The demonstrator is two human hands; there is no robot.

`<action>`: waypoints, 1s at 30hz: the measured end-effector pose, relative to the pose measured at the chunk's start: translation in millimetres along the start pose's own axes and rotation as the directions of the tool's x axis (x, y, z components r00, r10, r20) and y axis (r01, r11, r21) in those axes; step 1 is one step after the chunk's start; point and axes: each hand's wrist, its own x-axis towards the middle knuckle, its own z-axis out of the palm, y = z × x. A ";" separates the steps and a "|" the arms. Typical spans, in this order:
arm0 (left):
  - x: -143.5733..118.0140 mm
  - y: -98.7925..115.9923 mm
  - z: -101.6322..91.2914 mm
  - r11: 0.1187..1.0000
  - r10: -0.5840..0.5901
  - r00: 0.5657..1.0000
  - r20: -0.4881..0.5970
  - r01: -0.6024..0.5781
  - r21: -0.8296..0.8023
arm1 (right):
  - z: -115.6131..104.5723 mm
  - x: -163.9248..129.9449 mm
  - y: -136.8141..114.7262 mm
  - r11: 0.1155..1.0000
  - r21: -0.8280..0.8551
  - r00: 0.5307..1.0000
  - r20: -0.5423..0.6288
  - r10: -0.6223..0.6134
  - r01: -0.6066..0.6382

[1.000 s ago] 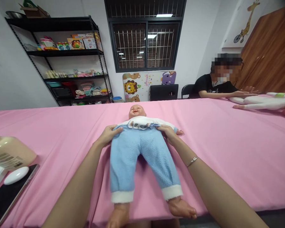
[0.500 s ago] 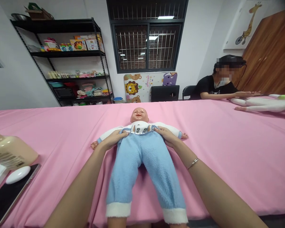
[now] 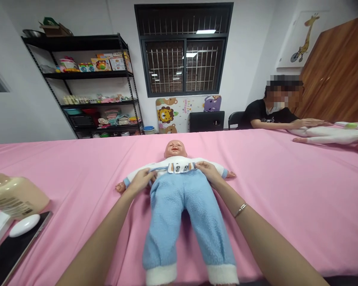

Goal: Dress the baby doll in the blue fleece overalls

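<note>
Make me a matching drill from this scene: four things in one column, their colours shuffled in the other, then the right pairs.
Things:
1. doll's trousers
2. table cover
3. shelf rack
4. bottle

Colours:
A. black
B. beige
C. light blue
D. pink

Pairs: 1-C, 2-D, 3-A, 4-B.

The left hand and right hand both grip the trousers at the waistband, on either side of the doll.
</note>
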 end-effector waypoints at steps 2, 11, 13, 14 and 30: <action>2.1 -2.1 0.3 0.999 -0.004 0.983 -0.185 0.011 0.040 | 0.1 -0.7 -1.9 0.998 -0.008 0.997 -0.041 -0.066 0.066; -18.5 25.1 31.8 0.823 0.498 0.777 -0.385 -0.283 0.492 | 12.5 -14.5 -20.6 0.982 0.188 0.993 0.112 -0.029 0.008; -19.5 27.0 35.4 0.816 0.508 0.798 -0.323 -0.325 0.478 | 13.6 -17.5 -24.2 0.987 0.162 0.991 0.134 -0.027 0.005; -19.3 26.9 36.0 0.836 0.480 0.827 -0.291 -0.331 0.437 | 14.0 -19.0 -26.5 0.989 0.150 0.990 0.141 -0.026 0.005; -16.0 29.2 16.8 0.915 0.389 0.788 -0.477 -0.269 0.301 | 35.5 -27.6 -30.0 0.926 -0.212 0.948 0.019 -0.317 0.314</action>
